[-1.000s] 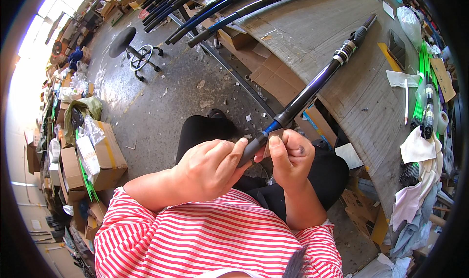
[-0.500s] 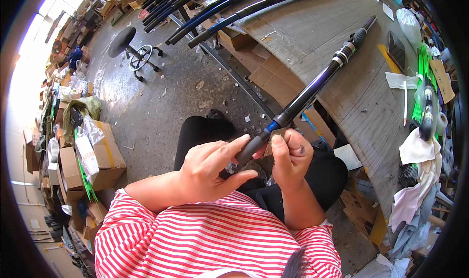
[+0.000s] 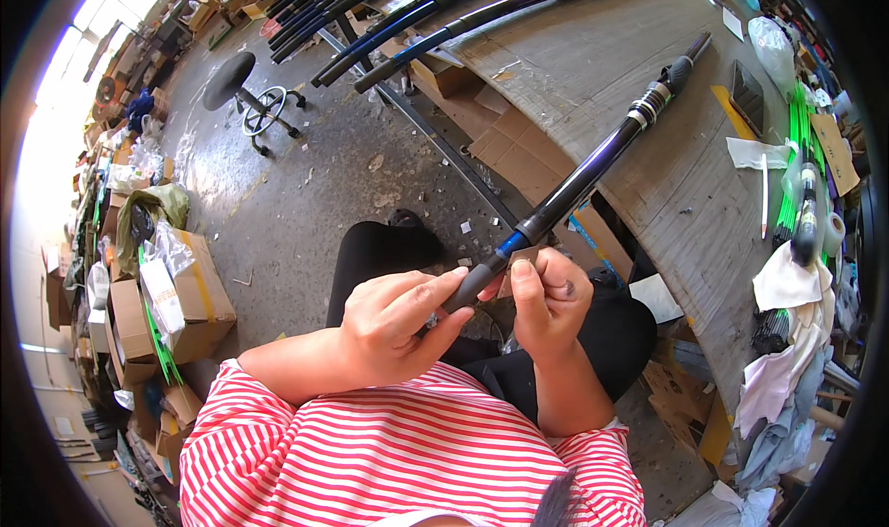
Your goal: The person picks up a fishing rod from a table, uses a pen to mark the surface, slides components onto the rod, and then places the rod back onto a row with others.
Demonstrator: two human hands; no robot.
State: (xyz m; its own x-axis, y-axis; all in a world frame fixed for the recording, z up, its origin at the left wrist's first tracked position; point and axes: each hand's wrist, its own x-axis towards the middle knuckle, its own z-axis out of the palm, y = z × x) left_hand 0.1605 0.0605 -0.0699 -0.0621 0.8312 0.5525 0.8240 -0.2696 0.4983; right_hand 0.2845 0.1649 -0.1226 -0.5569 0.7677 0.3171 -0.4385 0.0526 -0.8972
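Observation:
A dark fishing rod [image 3: 593,172] slants from my lap up over the table, its metal reel seat and narrow tip end pointing to the far right. Its near end has a blue band and a dull grey butt [image 3: 474,283]. My left hand [image 3: 394,331] is closed around that butt, thumb below and fingers along the upper side. My right hand [image 3: 548,300] sits just right of the butt, thumb pinching a small thin brown flat piece [image 3: 524,255] close against the rod. Some right fingers go behind the rod and are partly hidden.
The wooden table [image 3: 704,240] stretches along the right, with more rods [image 3: 500,8] at its far end. Cloths [image 3: 792,286] and green thin rods [image 3: 798,156] lie at its right edge. A wheeled stool [image 3: 231,82] stands far left; cardboard boxes [image 3: 199,295] are piled left.
My left hand's thumb and fingers, spread apart before, have closed onto the rod's grey butt. My right hand keeps hold of the brown piece with little movement.

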